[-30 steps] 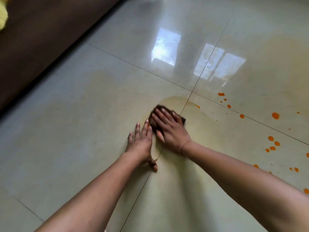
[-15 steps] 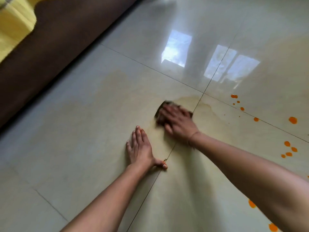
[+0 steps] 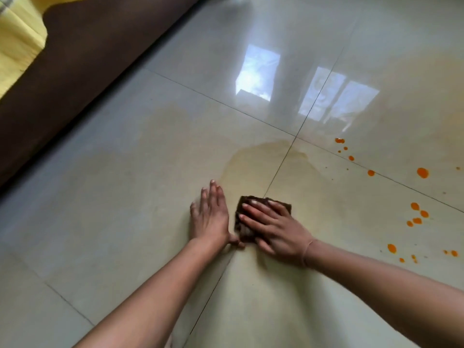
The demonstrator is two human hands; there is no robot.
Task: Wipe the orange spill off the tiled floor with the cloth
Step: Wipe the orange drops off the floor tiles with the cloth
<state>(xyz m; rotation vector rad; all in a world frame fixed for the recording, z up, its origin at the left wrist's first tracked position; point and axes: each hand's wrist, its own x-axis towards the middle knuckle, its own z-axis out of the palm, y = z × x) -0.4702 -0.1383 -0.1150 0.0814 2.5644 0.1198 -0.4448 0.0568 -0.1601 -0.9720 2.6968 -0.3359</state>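
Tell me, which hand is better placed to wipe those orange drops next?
Right, probably. The right hand presses the cloth flat, and the orange drops lie on its side; the left hand rests bare on the floor, farther away.

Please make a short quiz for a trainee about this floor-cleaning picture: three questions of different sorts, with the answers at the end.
1. True or false: the right hand presses the dark cloth flat against the tiled floor.
2. Multiple choice: where do the orange drops lie, seen from the cloth? A) to its left, B) to its right, C) under the left hand.
3. Short answer: are the left hand's fingers curled or straight?

Key: 1 true; 2 B; 3 straight, with the hand flat on the floor beside the cloth.
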